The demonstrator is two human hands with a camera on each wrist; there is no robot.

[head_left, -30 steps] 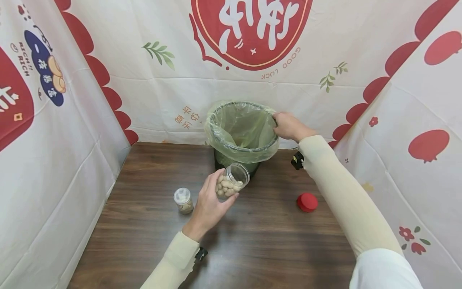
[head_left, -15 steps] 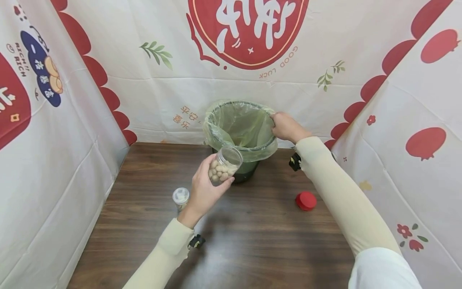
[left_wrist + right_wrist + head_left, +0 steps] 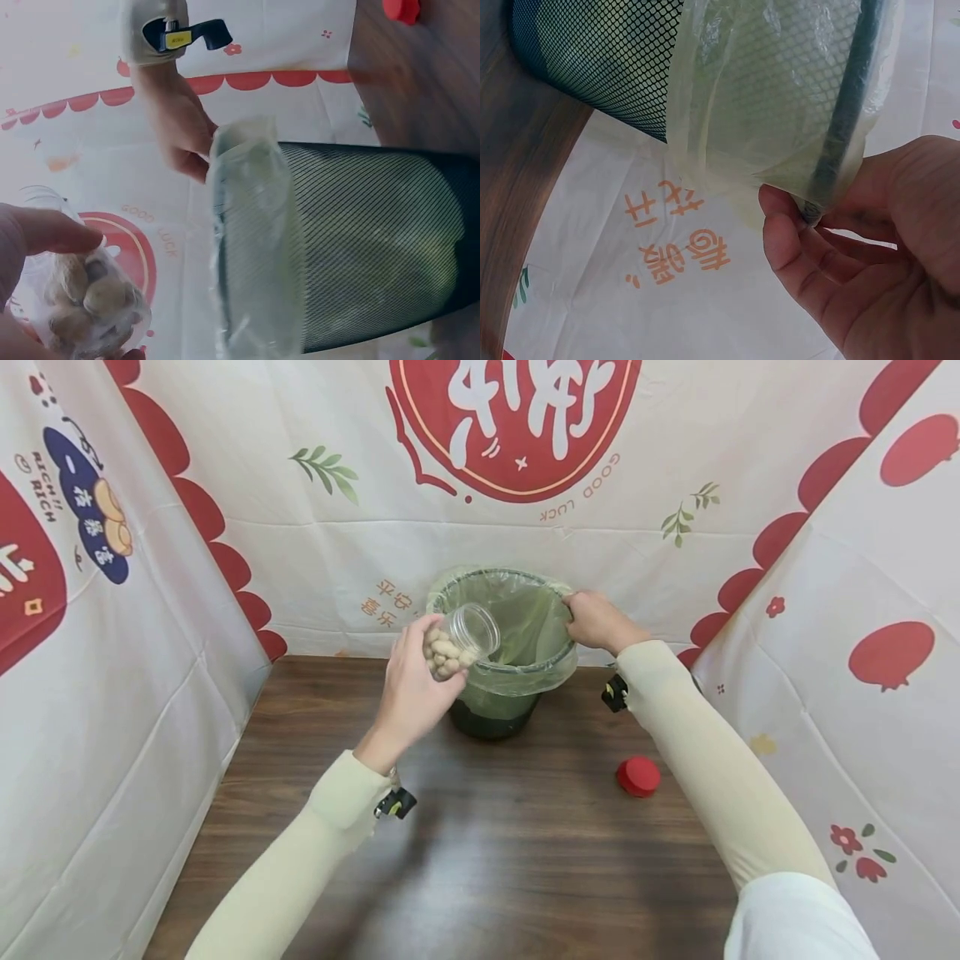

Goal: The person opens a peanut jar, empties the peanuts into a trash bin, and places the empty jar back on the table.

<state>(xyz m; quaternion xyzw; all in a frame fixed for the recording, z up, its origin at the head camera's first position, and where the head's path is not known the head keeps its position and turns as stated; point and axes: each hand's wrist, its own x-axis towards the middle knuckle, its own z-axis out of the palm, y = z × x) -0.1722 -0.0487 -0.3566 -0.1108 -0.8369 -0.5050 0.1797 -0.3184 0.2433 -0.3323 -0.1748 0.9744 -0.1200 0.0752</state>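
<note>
My left hand [image 3: 417,672] grips a clear plastic jar [image 3: 476,628], tilted with its open mouth toward the bin's near left rim. Beige, lumpy nuts that look like peanuts in their shells [image 3: 447,653] fill its lower part. In the left wrist view the nuts [image 3: 105,297] lie inside the jar below my thumb. A dark wire-mesh waste bin [image 3: 491,714] stands upright at the table's back, lined with a pale green plastic bag [image 3: 525,679]. My right hand [image 3: 597,622] pinches the rim and bag at the right. The right wrist view shows its fingers [image 3: 784,244] curled there.
A red screw lid [image 3: 638,777] lies on the brown wooden table [image 3: 525,860], right of the bin. White printed cloth [image 3: 315,560] hangs at the back and both sides, close behind the bin. My left arm covers where the small white-lidded jar stood.
My left hand has carried the jar up and forward, from in front of the bin to its near left rim. My right hand keeps its hold. The small white-lidded jar has become hidden.
</note>
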